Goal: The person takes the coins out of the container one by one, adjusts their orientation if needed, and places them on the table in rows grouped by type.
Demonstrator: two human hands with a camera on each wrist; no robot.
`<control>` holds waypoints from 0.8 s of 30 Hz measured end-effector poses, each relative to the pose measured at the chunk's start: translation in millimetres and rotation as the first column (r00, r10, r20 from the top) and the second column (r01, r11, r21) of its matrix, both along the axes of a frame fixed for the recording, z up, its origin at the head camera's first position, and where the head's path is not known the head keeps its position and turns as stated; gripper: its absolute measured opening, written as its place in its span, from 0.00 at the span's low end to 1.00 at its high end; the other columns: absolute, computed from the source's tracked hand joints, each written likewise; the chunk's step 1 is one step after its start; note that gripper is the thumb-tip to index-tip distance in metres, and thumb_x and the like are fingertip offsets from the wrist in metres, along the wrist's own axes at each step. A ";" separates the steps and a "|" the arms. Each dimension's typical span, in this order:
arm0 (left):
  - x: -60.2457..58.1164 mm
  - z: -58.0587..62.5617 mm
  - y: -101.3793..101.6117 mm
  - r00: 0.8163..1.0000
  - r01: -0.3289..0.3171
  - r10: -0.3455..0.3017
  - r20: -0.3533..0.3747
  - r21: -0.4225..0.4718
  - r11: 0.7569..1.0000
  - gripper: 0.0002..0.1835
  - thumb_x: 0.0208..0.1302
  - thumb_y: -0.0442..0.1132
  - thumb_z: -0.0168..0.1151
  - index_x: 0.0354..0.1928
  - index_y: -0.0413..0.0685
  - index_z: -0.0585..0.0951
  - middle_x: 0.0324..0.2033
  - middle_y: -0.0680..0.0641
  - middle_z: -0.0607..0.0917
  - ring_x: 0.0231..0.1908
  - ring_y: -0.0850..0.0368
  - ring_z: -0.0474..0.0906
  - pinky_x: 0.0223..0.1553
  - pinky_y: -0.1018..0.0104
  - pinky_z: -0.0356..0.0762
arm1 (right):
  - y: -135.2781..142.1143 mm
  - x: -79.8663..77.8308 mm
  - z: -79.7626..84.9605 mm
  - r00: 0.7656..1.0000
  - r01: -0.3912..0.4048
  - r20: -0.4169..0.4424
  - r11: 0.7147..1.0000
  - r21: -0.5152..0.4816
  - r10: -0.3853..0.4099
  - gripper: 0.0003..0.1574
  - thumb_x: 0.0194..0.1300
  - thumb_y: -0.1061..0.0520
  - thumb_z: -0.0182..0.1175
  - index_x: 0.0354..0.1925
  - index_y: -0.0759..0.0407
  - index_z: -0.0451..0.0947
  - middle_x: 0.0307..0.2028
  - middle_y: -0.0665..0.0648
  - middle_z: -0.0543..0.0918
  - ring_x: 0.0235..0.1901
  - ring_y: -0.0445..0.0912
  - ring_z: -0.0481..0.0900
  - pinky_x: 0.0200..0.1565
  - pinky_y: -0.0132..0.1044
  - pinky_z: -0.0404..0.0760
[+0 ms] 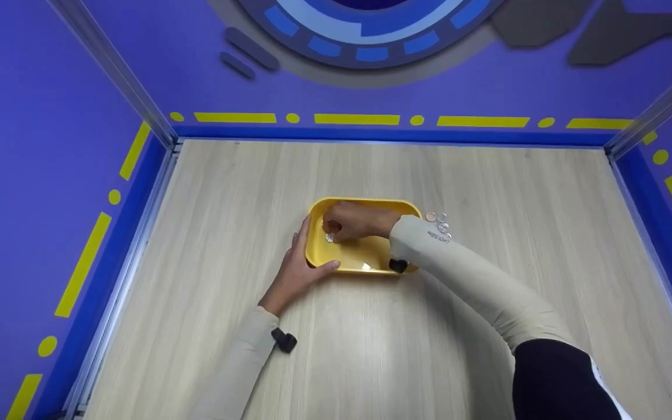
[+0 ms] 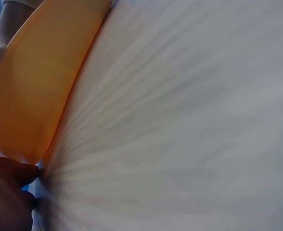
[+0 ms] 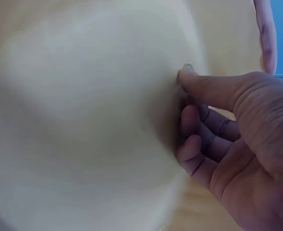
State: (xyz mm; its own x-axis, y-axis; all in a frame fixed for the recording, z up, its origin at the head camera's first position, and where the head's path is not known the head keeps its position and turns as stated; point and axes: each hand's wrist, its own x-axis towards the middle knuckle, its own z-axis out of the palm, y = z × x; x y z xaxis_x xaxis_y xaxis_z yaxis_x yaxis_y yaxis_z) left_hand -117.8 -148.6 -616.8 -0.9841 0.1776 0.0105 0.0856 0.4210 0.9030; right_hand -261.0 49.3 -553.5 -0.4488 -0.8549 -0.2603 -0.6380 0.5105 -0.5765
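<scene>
A yellow plastic tray [image 1: 359,265] with rounded corners sits on the table. My left hand [image 1: 301,268] grips its near left corner, thumb along the near rim and fingers around the left wall. In the left wrist view, bent fingers [image 2: 16,173] show low against the tray's outer side. Inside the tray's left end, my right hand [image 1: 350,221] reaches down with curled fingers. A small shiny clear piece [image 1: 329,238] shows beside its fingertips, and the right wrist view has a shiny bit [image 3: 187,67] right at the thumb tip. I cannot tell whether the fingers pinch a piece.
Several small round shiny discs [image 1: 442,227] lie on the table just right of the tray, near the right sleeve [image 1: 458,256]. Another shiny spot [image 1: 366,266] shows at the tray's near wall. Blue-purple panels [image 1: 342,96] border the wooden table [image 1: 242,175] at the back and both sides.
</scene>
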 end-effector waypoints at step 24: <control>-0.8 0.2 -0.1 1.000 -0.003 0.003 -0.027 -0.003 1.000 0.67 0.62 0.65 0.80 0.91 0.67 0.43 0.81 0.41 0.65 0.69 0.44 0.75 0.70 0.45 0.71 | 40.0 17.6 12.4 0.998 0.040 0.054 0.998 -0.047 -0.037 0.04 0.78 0.62 0.65 0.48 0.63 0.83 0.33 0.51 0.80 0.32 0.43 0.76 0.38 0.36 0.74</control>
